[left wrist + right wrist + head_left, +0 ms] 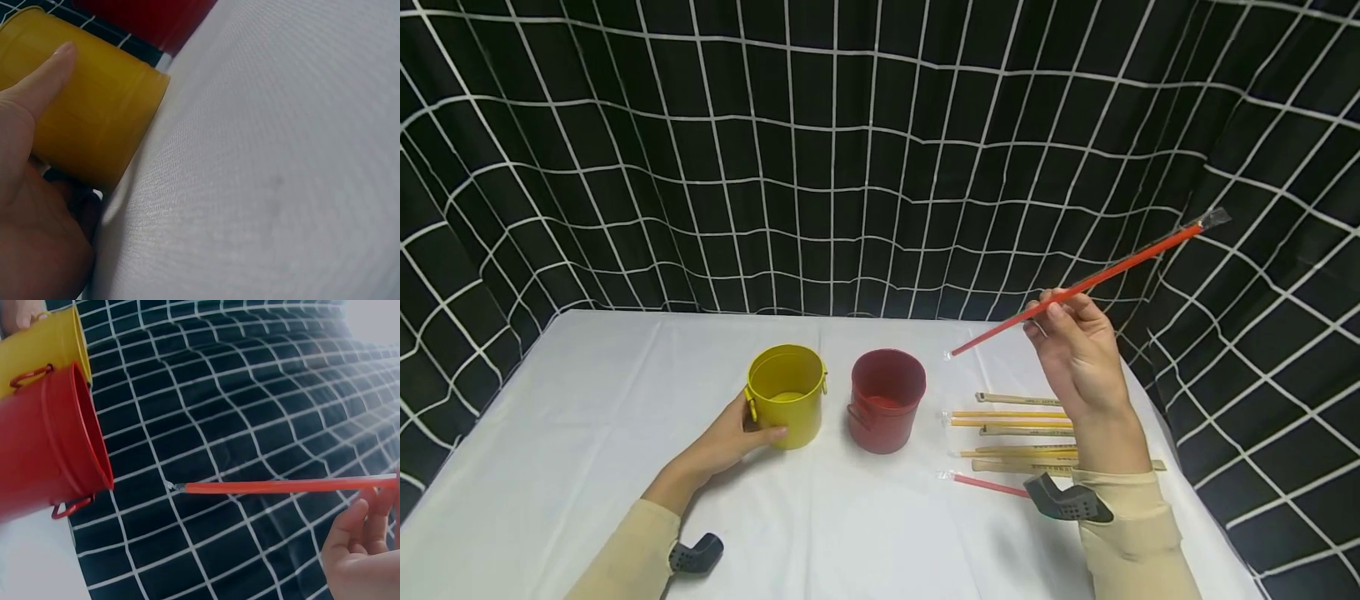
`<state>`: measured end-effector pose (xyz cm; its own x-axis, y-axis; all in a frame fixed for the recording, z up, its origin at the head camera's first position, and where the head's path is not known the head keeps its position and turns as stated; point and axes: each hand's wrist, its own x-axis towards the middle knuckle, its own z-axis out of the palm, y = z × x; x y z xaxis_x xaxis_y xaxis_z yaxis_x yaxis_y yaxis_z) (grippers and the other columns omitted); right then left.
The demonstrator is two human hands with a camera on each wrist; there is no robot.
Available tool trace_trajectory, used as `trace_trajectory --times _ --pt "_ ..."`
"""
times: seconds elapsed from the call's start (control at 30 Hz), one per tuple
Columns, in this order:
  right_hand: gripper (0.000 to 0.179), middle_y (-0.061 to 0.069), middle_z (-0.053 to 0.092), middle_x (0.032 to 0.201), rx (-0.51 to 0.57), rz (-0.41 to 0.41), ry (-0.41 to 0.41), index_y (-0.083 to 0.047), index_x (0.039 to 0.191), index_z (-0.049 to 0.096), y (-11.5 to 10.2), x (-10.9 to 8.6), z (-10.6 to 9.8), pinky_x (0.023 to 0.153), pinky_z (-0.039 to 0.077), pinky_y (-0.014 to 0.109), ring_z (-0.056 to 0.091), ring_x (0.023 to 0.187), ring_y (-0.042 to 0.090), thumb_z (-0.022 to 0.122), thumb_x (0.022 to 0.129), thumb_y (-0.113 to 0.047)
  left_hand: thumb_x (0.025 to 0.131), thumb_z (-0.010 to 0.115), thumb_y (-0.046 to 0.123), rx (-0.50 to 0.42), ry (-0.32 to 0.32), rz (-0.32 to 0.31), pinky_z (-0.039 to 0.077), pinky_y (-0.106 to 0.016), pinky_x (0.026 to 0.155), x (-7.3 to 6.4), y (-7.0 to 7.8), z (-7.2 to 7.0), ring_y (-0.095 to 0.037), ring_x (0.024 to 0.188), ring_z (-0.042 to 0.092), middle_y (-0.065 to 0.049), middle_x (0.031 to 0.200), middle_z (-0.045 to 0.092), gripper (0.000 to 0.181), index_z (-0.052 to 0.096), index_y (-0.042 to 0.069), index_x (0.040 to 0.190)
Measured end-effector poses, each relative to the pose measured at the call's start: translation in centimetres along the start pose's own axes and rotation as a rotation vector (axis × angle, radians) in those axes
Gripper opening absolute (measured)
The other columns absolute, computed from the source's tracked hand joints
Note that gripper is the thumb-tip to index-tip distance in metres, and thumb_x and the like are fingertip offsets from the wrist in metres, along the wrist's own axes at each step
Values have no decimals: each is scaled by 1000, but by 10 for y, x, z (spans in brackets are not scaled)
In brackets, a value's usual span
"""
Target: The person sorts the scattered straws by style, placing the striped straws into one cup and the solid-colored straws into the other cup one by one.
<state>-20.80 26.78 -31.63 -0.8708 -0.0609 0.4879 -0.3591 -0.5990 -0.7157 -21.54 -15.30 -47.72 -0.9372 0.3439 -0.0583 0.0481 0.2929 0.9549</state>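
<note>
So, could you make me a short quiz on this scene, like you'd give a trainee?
1. What does the right hand hold?
a) a spoon
b) a red straw in clear wrapping
c) a ball

2. True or false: in the head view, the red bucket stands to the right of the yellow bucket.

3. Fill in the missing color: the left hand holds the ____ bucket.

Key: 1 b; 2 true; 3 yellow.

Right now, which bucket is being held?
The yellow bucket, gripped by the left hand; the red bucket beside it is touched by neither hand.
</note>
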Motion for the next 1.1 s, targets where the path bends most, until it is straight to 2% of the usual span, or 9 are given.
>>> trace_trajectory --times 0.2,0.53,0.67,0.9,1.1 --pt "28 0 75 100 -21 24 -34 -8 106 75 -2 5 12 83 51 24 68 98 15 51 101 5 88 78 28 -3 14 33 20 -58 127 3 -2 0 -38 149 35 -15 159 39 88 26 12 157" --pt "27 1 72 101 80 101 -91 -9 105 74 8 8 35 82 50 24 66 98 14 51 102 3 89 78 26 4 4 54 25 -59 125 0 -2 0 -38 144 40 -16 157 41 85 28 12 157" --pt "25 -1 72 101 85 134 -104 -11 104 74 14 10 43 81 49 23 65 98 14 53 101 2 89 78 26 12 2 46 22 -60 126 -1 0 1 -39 146 38 -16 159 39 87 27 12 157" --pt "20 -4 72 99 59 177 -84 -14 101 73 24 16 59 80 48 22 65 97 13 59 99 -1 88 79 29 30 8 65 20 -59 127 7 -1 2 -39 150 34 -15 161 37 89 26 14 158" --pt "19 -5 71 97 31 248 -67 -18 98 74 40 16 73 80 47 24 63 95 11 63 97 -3 88 79 29 34 8 46 19 -60 127 3 -4 0 -39 151 32 -15 161 37 89 26 12 158"
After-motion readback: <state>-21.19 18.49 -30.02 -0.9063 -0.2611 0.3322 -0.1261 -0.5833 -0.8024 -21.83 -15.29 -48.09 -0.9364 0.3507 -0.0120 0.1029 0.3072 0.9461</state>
